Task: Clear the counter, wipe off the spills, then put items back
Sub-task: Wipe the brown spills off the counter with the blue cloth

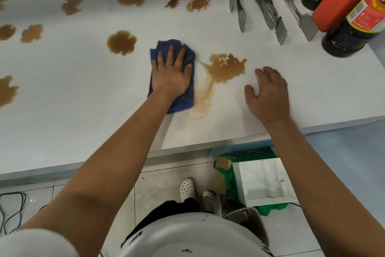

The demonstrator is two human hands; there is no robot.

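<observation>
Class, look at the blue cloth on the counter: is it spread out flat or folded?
Folded. The blue cloth shows doubled layers at its edges, bunched under the flat left hand.

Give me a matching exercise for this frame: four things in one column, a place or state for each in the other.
1. blue cloth
2. left hand
3. right hand
4. metal tongs

A. rests on bare counter, holding nothing
B. far right, beside the bottles
C. pressed flat on the cloth
D. next to a smeared brown spill

Pairs: 1-D, 2-C, 3-A, 4-B
</observation>
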